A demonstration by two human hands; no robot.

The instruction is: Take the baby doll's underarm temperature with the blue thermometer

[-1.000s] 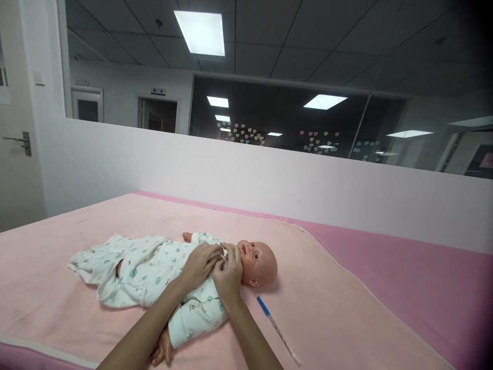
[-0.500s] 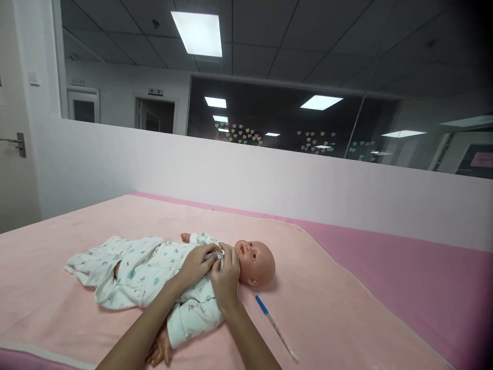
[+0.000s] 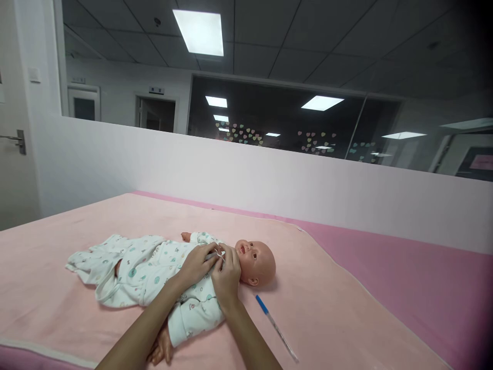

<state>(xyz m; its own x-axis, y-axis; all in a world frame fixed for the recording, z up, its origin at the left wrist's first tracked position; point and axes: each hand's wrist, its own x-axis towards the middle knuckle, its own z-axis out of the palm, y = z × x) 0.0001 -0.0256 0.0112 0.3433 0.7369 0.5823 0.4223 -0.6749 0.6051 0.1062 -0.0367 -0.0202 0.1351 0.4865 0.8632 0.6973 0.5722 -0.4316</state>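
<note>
A baby doll [image 3: 263, 264] lies on its back, its head to the right, dressed in a white patterned baby romper [image 3: 157, 264]. Over the upper chest, just below the doll's chin, my left hand [image 3: 198, 265] and my right hand [image 3: 226, 268] are close together with curled fingers. Between them a thin white tie string [image 3: 219, 253] shows, and the fingertips of both hands pinch it. Part of the collar is covered by my fingers. My right hand is the nearer one to the doll's head.
A thermometer-like clear stick with a blue cap [image 3: 275, 326] lies right of my right forearm. Under everything is a pink padded sheet [image 3: 331, 313] over a darker pink surface [image 3: 393, 267]. A low white wall [image 3: 246, 174] with a window above stands behind.
The white tie string between my fingers shows more plainly now, stretched between the two hands. Both hands have barely shifted, and the doll lies as before.
</note>
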